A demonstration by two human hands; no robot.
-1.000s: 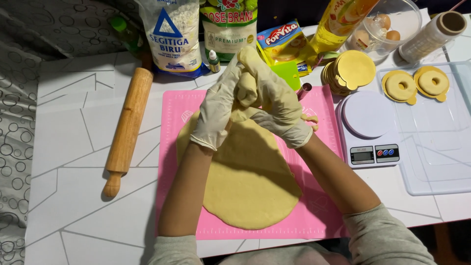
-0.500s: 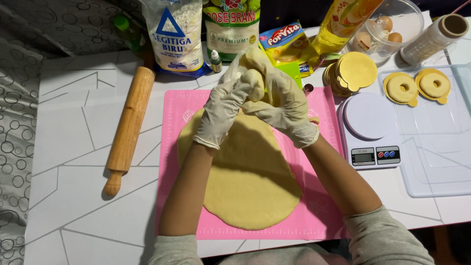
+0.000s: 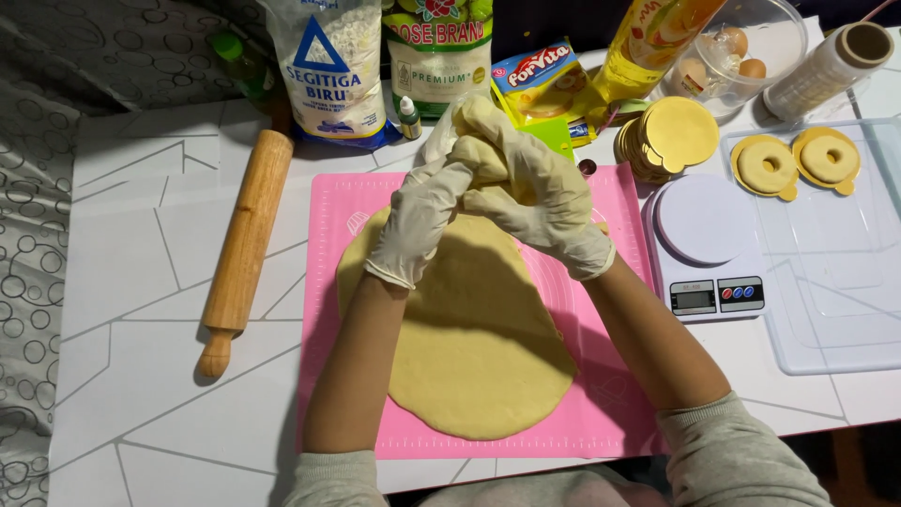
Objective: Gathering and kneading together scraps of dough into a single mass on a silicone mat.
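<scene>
Rolling pin: we see a wooden rolling pin (image 3: 242, 244) lying lengthwise at left of centre, beside the mat
Mat: pink mat (image 3: 328, 310) in mid-frame, under the dough
Dough sheet: flat pale dough sheet (image 3: 479, 347) spread over the mat, its far edge lifted
Left hand: gloved left hand (image 3: 420, 221) above centre, fingers closed on the lifted dough edge (image 3: 474, 122)
Right hand: gloved right hand (image 3: 535, 183) just right of it, touching it, also clamped on that edge
Scale: white kitchen scale (image 3: 704, 249) at right of the mat
Tray: clear tray (image 3: 835, 282) at far right, two ring-shaped pieces (image 3: 796, 163) on its upper part
</scene>
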